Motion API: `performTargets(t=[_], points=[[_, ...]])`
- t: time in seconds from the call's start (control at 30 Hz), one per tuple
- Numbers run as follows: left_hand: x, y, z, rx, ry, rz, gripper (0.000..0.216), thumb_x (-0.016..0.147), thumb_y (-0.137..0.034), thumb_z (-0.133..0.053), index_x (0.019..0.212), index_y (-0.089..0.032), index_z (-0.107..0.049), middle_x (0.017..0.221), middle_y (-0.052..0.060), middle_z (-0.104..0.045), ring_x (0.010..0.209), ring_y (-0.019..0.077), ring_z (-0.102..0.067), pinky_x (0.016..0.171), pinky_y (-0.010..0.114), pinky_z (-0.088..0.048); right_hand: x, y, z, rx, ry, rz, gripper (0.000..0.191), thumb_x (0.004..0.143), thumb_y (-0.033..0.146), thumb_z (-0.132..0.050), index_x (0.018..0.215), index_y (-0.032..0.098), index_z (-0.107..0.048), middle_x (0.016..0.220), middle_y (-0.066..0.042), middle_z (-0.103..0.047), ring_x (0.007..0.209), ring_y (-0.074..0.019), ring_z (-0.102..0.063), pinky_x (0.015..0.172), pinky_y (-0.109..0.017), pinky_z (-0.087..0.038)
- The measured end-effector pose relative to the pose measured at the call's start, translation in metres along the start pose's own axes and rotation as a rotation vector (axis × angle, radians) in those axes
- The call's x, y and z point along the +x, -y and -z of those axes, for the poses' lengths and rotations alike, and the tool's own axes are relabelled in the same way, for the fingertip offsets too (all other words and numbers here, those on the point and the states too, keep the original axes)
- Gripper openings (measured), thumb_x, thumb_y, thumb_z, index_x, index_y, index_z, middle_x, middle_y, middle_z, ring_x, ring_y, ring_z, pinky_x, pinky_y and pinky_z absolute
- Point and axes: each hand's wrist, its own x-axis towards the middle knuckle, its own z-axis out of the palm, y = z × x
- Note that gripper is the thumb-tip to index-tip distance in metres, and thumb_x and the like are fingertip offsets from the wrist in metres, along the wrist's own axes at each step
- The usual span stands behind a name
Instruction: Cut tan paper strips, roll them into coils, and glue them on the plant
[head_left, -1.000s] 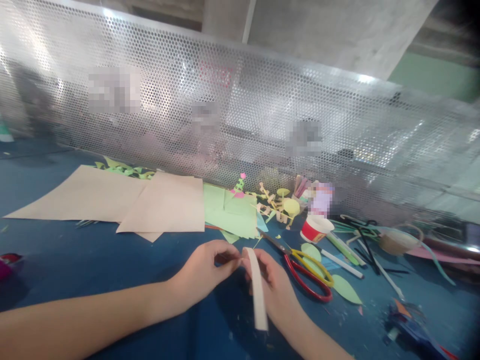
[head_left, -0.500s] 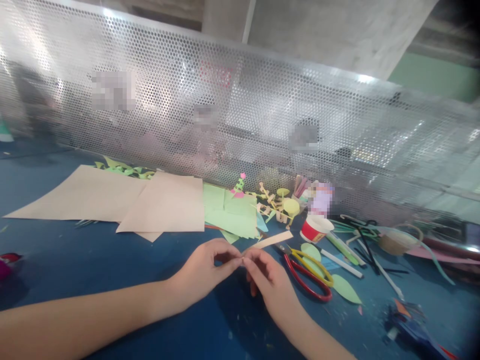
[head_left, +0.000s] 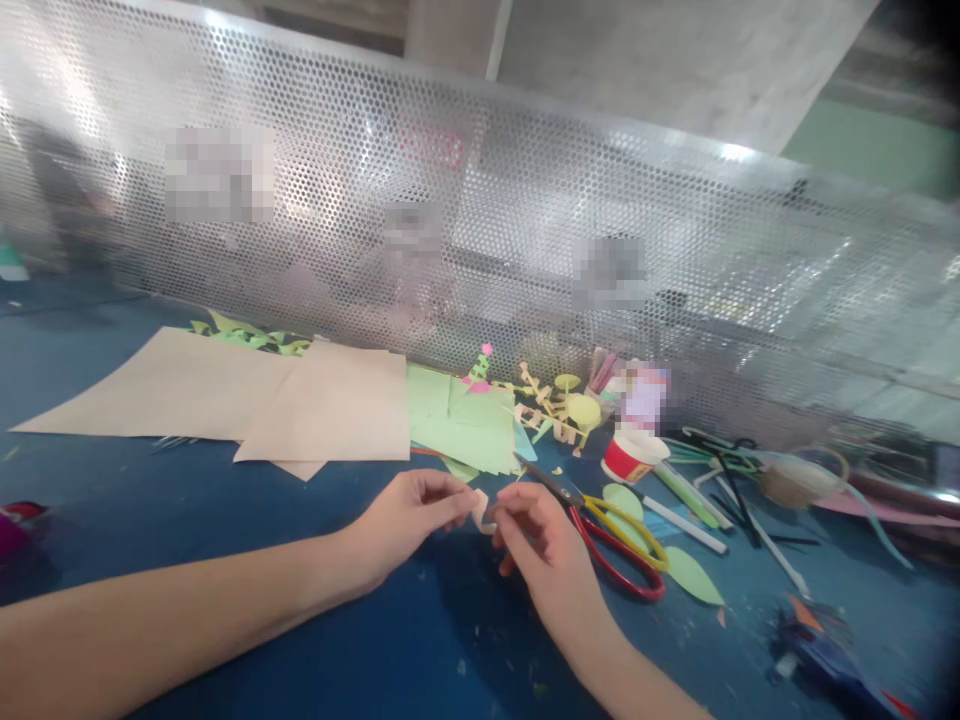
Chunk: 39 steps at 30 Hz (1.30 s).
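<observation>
Both hands at work low over the dark blue tabletop (head_left: 352, 650), near the middle. Narrow pale-beige paper strip (head_left: 481, 510) held up between them, its short visible part bent into an angle.

Left hand (head_left: 420, 512): thumb and forefinger pinch the strip's upper end. Right hand (head_left: 551, 545): fingertips closed on its lower end, other fingers loosely curled. View is small and soft here; cannot tell how many creases there are, nor where the remaining length runs, perhaps behind the right fingers.

On handling: best to keep one pinch firm as an anchor, line up the long edges before pressing, and run a thumbnail along each bend so it stays sharp. Pulling the hands apart would likely flatten the bends; a light grip suits paper this thin.

Against half a second ago: then the fingertips met and a long free end stuck out past the right hand toward the red-and-white paper cup (head_left: 634, 457). Now that end is out of sight, a small gap has opened between the hands, and the bent piece shows in it. Metal scissors with one red and one yellow handle (head_left: 619, 550) lie as they did, just beside the right hand.
</observation>
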Motion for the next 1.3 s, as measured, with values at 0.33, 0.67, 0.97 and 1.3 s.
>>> performTargets(t=[0.33,0.67,0.97,1.3], points=[[0.0029,0.005,0.0047,-0.106,0.122,0.005,0.023,0.074,-0.034,-0.061,0.068,-0.013,-0.064,0.058,-0.001,-0.053,0.058,0.0103,-0.044,0.056,0.022,-0.032,-0.0075,0.0051,0.0012,-0.298,0.039,0.282,0.011,0.082,0.02,-0.051,0.089,0.025,-0.059,0.09,-0.001,-0.058,0.077,-0.0135,-0.057,0.061,-0.021,-0.049],[0.0014,0.0007,0.0037,-0.077,0.199,0.004,0.026,0.075,-0.039,-0.06,0.071,-0.014,-0.065,0.058,-0.003,-0.05,0.056,0.0088,-0.041,0.055,0.021,-0.029,-0.0088,0.006,0.003,-0.321,-0.007,0.327,0.007,0.082,0.019,-0.052,0.083,0.023,-0.058,0.085,-0.001,-0.057,0.071,-0.0118,-0.055,0.06,-0.021,-0.048],[0.0001,0.0012,0.0024,-0.069,0.175,0.013,0.025,0.074,-0.039,-0.062,0.082,-0.016,-0.067,0.07,-0.001,-0.059,0.065,0.0103,-0.048,0.059,0.02,-0.034,-0.0056,0.0056,0.0018,-0.184,-0.03,0.09,0.014,0.081,0.032,-0.052,0.085,0.02,-0.056,0.079,-0.003,-0.058,0.067,-0.0143,-0.056,0.053,-0.022,-0.047],[0.0001,0.0024,0.0036,0.051,0.167,-0.041,0.021,0.076,-0.037,-0.06,0.08,-0.018,-0.068,0.074,0.0,-0.065,0.07,0.0122,-0.055,0.066,0.022,-0.04,-0.0039,0.0062,-0.0016,-0.091,-0.04,0.045,0.022,0.077,0.041,-0.057,0.078,0.018,-0.055,0.073,-0.002,-0.057,0.06,-0.0129,-0.053,0.046,-0.02,-0.042]])
